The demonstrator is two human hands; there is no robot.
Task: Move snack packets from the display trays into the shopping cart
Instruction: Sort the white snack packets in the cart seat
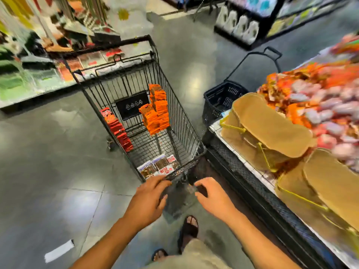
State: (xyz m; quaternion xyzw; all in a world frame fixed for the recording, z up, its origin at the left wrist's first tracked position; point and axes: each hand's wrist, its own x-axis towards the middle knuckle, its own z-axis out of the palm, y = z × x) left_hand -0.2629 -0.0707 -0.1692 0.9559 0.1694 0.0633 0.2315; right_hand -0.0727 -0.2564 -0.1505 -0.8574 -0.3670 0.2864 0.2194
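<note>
Left hand (149, 199) and right hand (213, 198) hang loosely spread, empty; display snack packets (310, 98) lie rightward, nearer the right hand.

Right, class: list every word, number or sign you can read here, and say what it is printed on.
No text is readable.
Orange packets in the shopping cart: dark print, too blurred.
Red packets: pale print, too blurred.
White-and-brown packets: red lettering, too small.
Black placard on the cart: pale pictograms, no legible words.
</note>
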